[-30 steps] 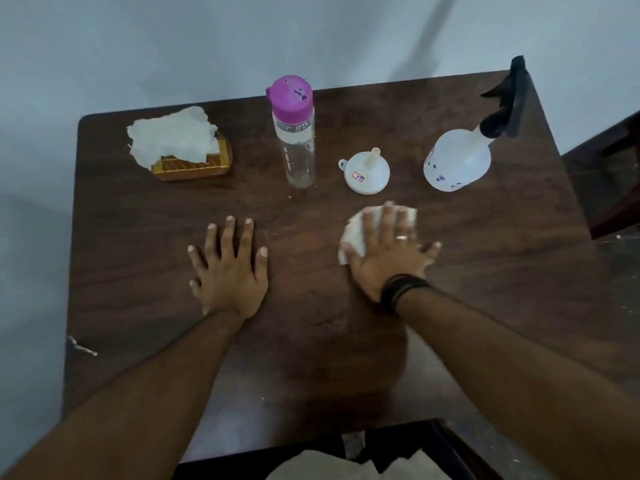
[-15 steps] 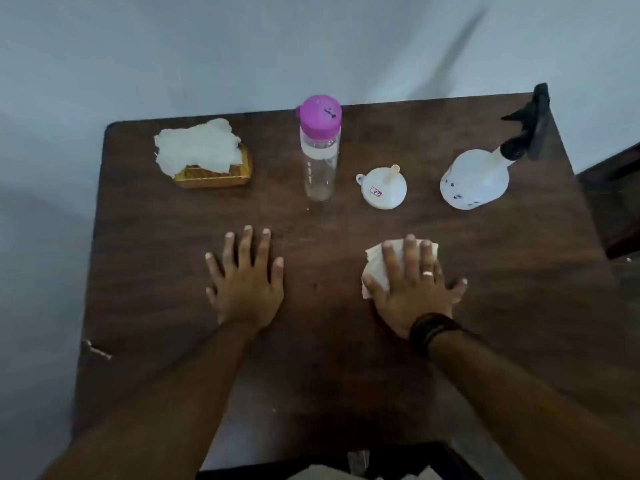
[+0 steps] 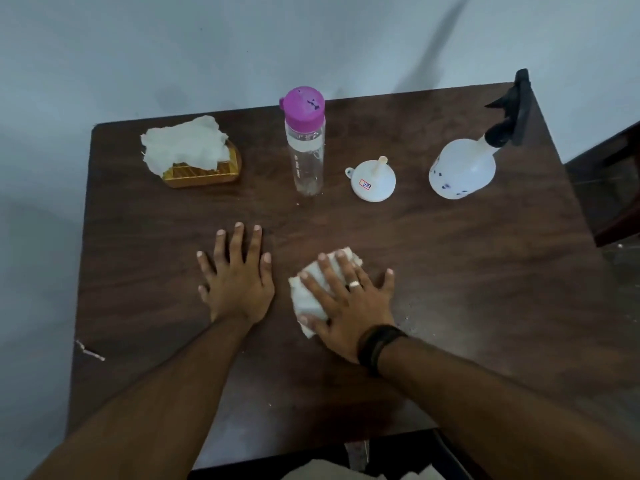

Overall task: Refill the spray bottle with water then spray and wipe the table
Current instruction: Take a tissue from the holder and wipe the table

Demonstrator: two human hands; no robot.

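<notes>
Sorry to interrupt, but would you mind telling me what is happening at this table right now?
A person is wiping the table. The right hand presses a tissue flat against the wood, while the left hand rests open beside it. Along the far side stand the spray bottle, a funnel turned upside down, a water bottle with its pink cap on, and a tissue holder.

The head camera looks steeply down from close above the table (image 3: 450, 271), facing the wall (image 3: 207, 46).
</notes>
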